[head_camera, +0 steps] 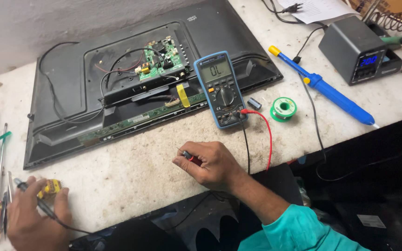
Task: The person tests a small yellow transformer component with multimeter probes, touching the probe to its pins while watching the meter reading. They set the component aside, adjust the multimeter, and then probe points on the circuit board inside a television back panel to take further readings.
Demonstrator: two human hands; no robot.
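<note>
Head view: a stained pale desk (pixel 131 167) against a grey wall carries an opened flat-screen set (pixel 70 93) and a blue multimeter (pixel 220 88). At the front edge, the right hand (pixel 210 165) pinches the red probe (pixel 188 155). At the front-left corner, the left hand (pixel 36 216) closes around a yellow part (pixel 52 188), with the black probe (pixel 33 197) held against it.

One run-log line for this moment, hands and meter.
left hand: black probe, yellow part | right hand: red probe | multimeter: on bench
</note>
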